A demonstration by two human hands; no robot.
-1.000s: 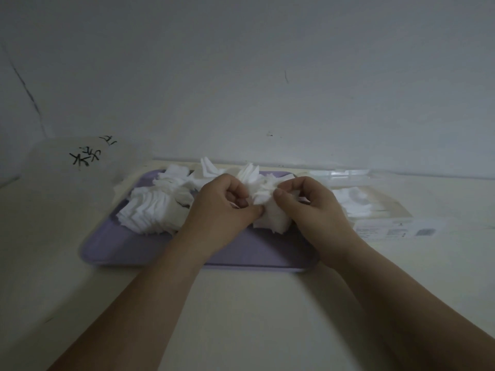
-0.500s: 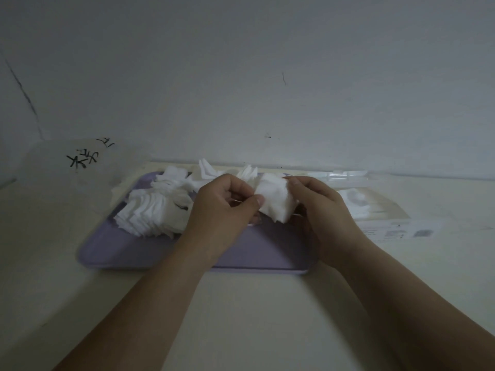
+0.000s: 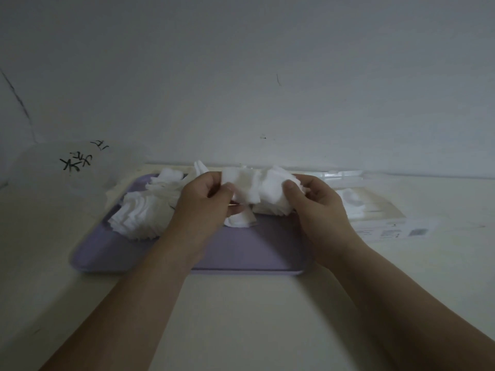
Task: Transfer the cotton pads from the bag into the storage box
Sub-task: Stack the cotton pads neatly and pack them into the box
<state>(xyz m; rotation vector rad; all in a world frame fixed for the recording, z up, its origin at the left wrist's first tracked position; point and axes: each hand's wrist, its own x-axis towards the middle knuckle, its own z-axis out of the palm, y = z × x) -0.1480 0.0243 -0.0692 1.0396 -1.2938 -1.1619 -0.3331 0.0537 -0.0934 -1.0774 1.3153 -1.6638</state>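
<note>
Cotton pads (image 3: 254,188) in a loose, fanned bunch hang between both hands above the purple tray (image 3: 241,258). The left hand (image 3: 206,202) pinches one end with thumb and curled fingers, and the right hand (image 3: 318,204) grips the other end the same way. This looks like the gathering step: the bunch is being squared up before it goes to the clear storage box (image 3: 375,210), which lies on the surface (image 3: 241,317) just right of the tray. The next move probably calls for pressing the pads into a tight stack so none slips out, then carrying them right. A larger heap (image 3: 139,215) waits on the tray's left side, near the empty-looking bag (image 3: 53,178). Half a second ago the hands were close together around a compact wad; now they are farther apart and the bunch is stretched out between them.
</note>
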